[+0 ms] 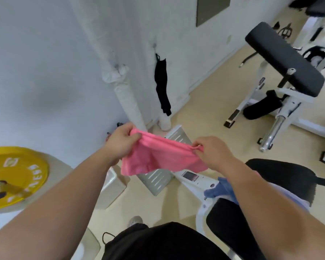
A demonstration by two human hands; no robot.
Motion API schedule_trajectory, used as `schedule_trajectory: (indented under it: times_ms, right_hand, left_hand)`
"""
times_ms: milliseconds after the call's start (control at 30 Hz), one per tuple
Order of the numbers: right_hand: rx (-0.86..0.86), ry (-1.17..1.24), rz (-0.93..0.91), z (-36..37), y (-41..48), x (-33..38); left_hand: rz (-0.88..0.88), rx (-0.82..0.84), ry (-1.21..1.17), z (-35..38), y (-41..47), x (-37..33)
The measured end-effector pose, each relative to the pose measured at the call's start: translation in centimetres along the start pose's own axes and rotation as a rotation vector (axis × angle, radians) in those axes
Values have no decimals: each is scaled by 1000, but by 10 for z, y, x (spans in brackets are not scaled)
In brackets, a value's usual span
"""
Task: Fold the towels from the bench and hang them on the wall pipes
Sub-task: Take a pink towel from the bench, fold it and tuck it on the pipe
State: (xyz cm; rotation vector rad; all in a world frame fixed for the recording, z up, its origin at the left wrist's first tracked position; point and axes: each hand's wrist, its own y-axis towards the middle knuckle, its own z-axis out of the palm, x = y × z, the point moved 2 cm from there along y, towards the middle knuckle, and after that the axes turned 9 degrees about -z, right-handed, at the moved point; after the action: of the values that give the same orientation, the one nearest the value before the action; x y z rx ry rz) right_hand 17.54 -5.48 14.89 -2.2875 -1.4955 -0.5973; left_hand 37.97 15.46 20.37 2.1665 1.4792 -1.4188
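A pink towel (161, 158) hangs stretched between my hands in front of me. My left hand (120, 141) grips its left top corner and my right hand (212, 151) pinches its right top corner. White wrapped wall pipes (128, 94) run down the wall just beyond the towel. A blue towel (219, 190) lies on the black bench (281, 177) at the lower right, partly hidden by my right forearm, with a pale lilac cloth beside it.
A black cloth (162, 83) hangs from a wall hook beside the pipes. A yellow weight plate (17, 175) sits at the left. A white exercise machine with a black pad (281, 59) stands at the right. A grey metal footplate (158, 177) lies under the towel.
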Motion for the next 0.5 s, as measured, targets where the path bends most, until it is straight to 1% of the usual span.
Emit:
schedule_trajectory:
  times_ms: [67,133,167,233,300,400,467,500]
  right_hand:
    - [26,49,23,18,15,17]
    - [14,66,40,33,33,37]
    - [11,69,34,41,41,49]
    - [15,119,27,54,59,79]
    - [12,252,22,69,75,114]
    - [8,391,-74,93,100,168]
    - [93,419,-131,108,118,198]
    - [134,419,-157,114,127,210]
  left_hand:
    - [-52,-89,-9,-24,5,20]
    - [-137,-181,-42,-46,12,39]
    - [-159,-202,-53,-55,16,49]
    - [-167,-191,-48,-72,24,68]
    - [-133,-115,-56,-85,32,85]
    - [-27,97,-116,-97,38,98]
    - [26,243,-180,-106,42,104]
    - [49,286,-192,-112,45,109]
